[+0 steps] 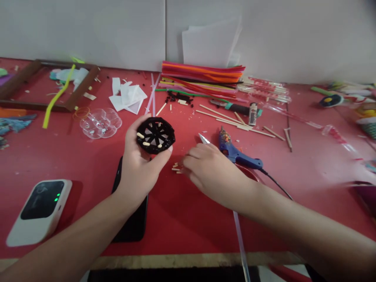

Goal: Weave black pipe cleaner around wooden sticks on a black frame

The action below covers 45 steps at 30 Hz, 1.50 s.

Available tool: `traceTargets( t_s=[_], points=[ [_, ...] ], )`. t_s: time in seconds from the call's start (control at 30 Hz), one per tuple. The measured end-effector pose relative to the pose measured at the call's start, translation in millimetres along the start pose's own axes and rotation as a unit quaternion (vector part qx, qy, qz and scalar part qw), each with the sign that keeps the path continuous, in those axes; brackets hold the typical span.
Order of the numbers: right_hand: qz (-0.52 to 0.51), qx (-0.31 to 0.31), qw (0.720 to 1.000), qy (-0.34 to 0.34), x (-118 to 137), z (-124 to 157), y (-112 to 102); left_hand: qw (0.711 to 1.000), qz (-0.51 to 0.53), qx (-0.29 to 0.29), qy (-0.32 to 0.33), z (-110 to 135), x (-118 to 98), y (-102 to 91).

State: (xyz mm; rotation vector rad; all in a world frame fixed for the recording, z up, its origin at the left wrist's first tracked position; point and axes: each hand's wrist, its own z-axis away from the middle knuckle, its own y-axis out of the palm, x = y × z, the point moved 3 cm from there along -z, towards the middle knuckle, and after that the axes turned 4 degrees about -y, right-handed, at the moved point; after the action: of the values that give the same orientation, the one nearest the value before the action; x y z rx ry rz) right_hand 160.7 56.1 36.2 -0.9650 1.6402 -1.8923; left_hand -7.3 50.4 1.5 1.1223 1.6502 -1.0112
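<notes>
1. Black octagonal spoked frame gripped by left hand, left of blue plastic glue gun.
2. Right hand by short pale wooden sticks; grip cannot be told.
3. Frame judged light, stiff; best held by rim.

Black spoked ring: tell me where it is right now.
In the head view, the black spoked ring is just left of centre, held in the left hand, up and left of the short wooden pieces beside the right hand.
</notes>
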Motion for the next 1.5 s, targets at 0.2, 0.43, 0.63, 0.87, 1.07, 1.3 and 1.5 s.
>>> traceTargets(
  t_s=[0.2, 0.43, 0.63, 0.87, 1.07, 1.3, 1.5],
  points=[
    [0.017, 0.038, 0.999, 0.018, -10.5, -22.9, -1.7, 1.0, -0.003, 0.0, 0.013, -1.2, 4.0, 0.8],
    [0.037, 0.119, 0.991, -0.046, -4.3, -28.0, -1.3, 0.997, 0.059, -0.013, -0.049, 1.5, 2.8, 2.5],
    [0.101, 0.137, 0.984, -0.05, -0.9, -29.6, 3.0, 0.993, 0.096, -0.024, -0.068, 1.9, 1.4, 1.6],
    [0.048, 0.02, 0.998, -0.022, -14.7, 9.7, -9.5, 0.992, 0.089, -0.008, -0.091, 4.2, -4.9, 4.4],
    [-0.099, -0.263, 0.957, -0.071, -19.5, 47.6, -12.0, 0.99, 0.074, 0.071, -0.094, 9.2, -7.4, 11.3],
    [-0.117, -0.321, 0.93, -0.137, -13.2, 49.3, -10.0, 0.989, 0.055, 0.111, -0.076, 8.7, -5.8, 13.3],
    [-0.242, -0.377, 0.891, -0.072, -14.0, 58.5, -10.9, 0.976, 0.087, 0.17, -0.105, 13.4, -10.1, 12.7]
  ],
)
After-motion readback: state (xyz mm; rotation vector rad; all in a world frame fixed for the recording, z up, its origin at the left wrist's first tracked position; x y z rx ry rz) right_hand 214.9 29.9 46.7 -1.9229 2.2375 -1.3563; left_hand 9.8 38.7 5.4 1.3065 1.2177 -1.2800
